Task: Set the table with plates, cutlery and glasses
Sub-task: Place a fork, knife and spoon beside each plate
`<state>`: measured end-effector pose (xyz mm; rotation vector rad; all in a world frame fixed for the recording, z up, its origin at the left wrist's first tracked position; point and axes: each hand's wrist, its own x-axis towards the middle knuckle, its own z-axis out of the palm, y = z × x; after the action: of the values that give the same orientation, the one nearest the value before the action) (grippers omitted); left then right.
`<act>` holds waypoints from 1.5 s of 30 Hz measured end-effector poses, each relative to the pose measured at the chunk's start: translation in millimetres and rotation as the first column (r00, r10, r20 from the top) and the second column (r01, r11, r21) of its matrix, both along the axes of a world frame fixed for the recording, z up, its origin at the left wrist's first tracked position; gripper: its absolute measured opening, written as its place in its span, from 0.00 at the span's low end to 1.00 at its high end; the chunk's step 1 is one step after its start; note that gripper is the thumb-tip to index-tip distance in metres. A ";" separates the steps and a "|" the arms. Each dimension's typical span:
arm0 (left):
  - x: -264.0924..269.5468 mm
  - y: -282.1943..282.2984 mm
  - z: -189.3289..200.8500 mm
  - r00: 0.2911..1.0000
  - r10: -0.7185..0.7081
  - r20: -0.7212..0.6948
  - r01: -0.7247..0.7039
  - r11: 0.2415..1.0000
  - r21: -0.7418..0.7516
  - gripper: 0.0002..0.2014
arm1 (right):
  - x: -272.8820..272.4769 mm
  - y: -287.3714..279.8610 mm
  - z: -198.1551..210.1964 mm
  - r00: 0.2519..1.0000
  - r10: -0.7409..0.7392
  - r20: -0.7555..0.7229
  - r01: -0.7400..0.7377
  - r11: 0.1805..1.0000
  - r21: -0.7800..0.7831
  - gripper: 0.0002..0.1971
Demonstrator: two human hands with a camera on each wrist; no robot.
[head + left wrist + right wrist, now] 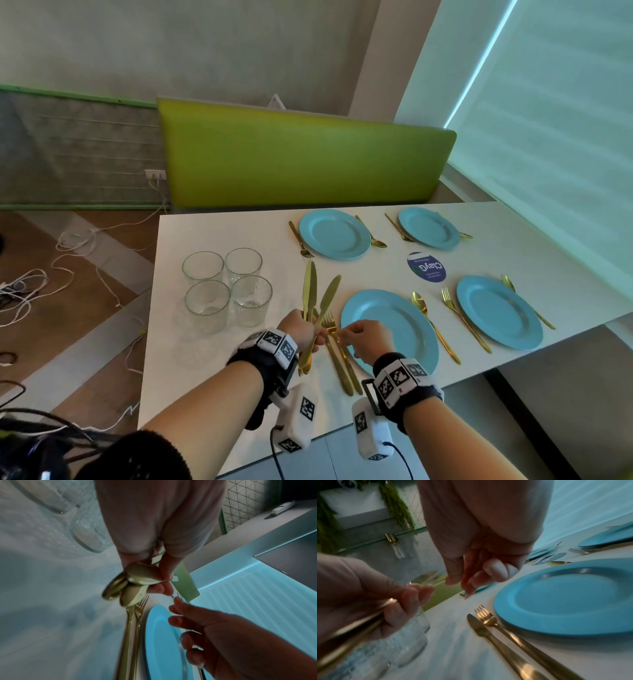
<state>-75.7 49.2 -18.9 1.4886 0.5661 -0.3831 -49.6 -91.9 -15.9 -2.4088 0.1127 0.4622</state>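
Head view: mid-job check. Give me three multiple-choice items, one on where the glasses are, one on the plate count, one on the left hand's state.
1. Where do the glasses stand?
A. Clustered together on the left part of the table, apart from the plates
B. One beside each plate
C. Stacked on a plate

2. How many blue plates are on the table?
A. Two
B. Three
C. Four

3. What is the left hand doing?
A. Lying flat and open on the table
B. Holding gold knives in its grip
C. Lifting a glass

Answers:
1. A, all four glasses stand in one group left of the settings.
2. C, two plates lie on the far side and two on the near side.
3. B, the knife blades stick out above its curled fingers.
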 end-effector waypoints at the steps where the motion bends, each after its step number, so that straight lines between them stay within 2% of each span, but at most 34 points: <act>1: 0.7 -0.6 1.6 1.000 -0.012 0.009 0.012 1.000 -0.008 0.09 | 1.3 1.8 4.6 1.000 0.011 -0.007 -0.010 1.000 0.016 0.17; 5: 4.2 -7.1 8.8 0.991 -0.126 0.039 0.127 0.992 -0.017 0.03 | 6.0 8.4 19.0 0.995 0.081 -0.058 -0.077 0.995 0.066 0.16; 7: 8.6 -14.6 11.8 0.981 -0.183 0.061 0.184 0.983 -0.013 0.04 | 9.3 7.0 23.0 0.991 0.081 -0.103 -0.073 0.994 0.085 0.15; 9: 16.1 -23.5 14.1 0.978 -0.197 0.074 0.198 0.980 -0.007 0.07 | 14.7 0.3 25.8 0.988 0.046 -0.145 -0.028 0.992 0.122 0.14; 12: 29.3 -40.5 18.8 0.980 -0.191 0.049 0.192 0.981 -0.029 0.03 | 26.3 -19.4 30.3 0.986 -0.037 -0.164 0.068 0.980 0.185 0.12; 14: 42.2 -50.8 17.8 0.975 -0.221 0.028 0.219 0.973 0.066 0.03 | 37.9 -36.0 32.1 0.982 -0.091 -0.166 0.128 0.964 0.234 0.11; 15: 49.2 -55.2 16.5 0.978 -0.206 0.010 0.204 0.972 0.117 0.05 | 45.7 -45.3 31.8 0.981 -0.113 -0.158 0.150 0.958 0.244 0.12; 16: 56.5 -60.0 14.6 0.987 -0.161 0.002 0.160 0.981 0.105 0.05 | 54.6 -55.5 30.7 0.981 -0.128 -0.144 0.160 0.958 0.238 0.12; 19: 82.8 -75.5 9.1 0.999 -0.046 -0.023 0.047 0.999 0.020 0.08 | 86.0 -91.8 28.0 0.986 -0.137 -0.095 0.149 0.980 0.130 0.11; 22: 110.3 -91.0 9.3 0.999 -0.025 -0.029 0.027 0.999 0.046 0.05 | 118.9 -136.1 22.7 0.990 -0.114 -0.083 0.108 0.991 -0.075 0.13; 26: 150.3 -115.4 7.5 1.000 -0.013 -0.009 0.013 0.998 0.064 0.05 | 154.1 -186.7 11.5 0.996 0.000 -0.087 -0.034 0.920 -0.390 0.16; 29: 172.9 -133.6 1.3 1.000 0.000 0.001 0.000 0.997 0.075 0.06 | 172.5 -212.3 2.1 0.988 0.066 -0.143 -0.129 0.858 -0.497 0.08; 31: 183.2 -144.0 -3.1 1.000 0.019 -0.001 -0.019 0.996 0.091 0.06 | 182.2 -223.9 -7.7 0.982 0.088 -0.166 -0.164 0.834 -0.527 0.09; 35: 199.8 -160.4 -8.9 0.998 0.054 -0.012 -0.052 0.992 0.117 0.07 | 196.6 -236.2 -27.0 0.983 0.083 -0.164 -0.156 0.848 -0.506 0.14; 40: 212.2 -174.9 -11.4 0.999 0.046 -0.023 -0.042 0.988 0.149 0.06 | 202.8 -243.8 -40.5 0.979 0.088 -0.183 -0.168 0.857 -0.486 0.13; 45: 220.1 -186.7 -10.7 0.999 0.033 -0.015 -0.030 0.985 0.172 0.06 | 202.9 -251.4 -48.7 0.990 0.035 -0.140 -0.101 0.862 -0.497 0.13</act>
<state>144.4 -137.5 -29.6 1.6413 0.6494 -0.3294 153.3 -343.3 -64.6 -2.9030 0.2294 0.6890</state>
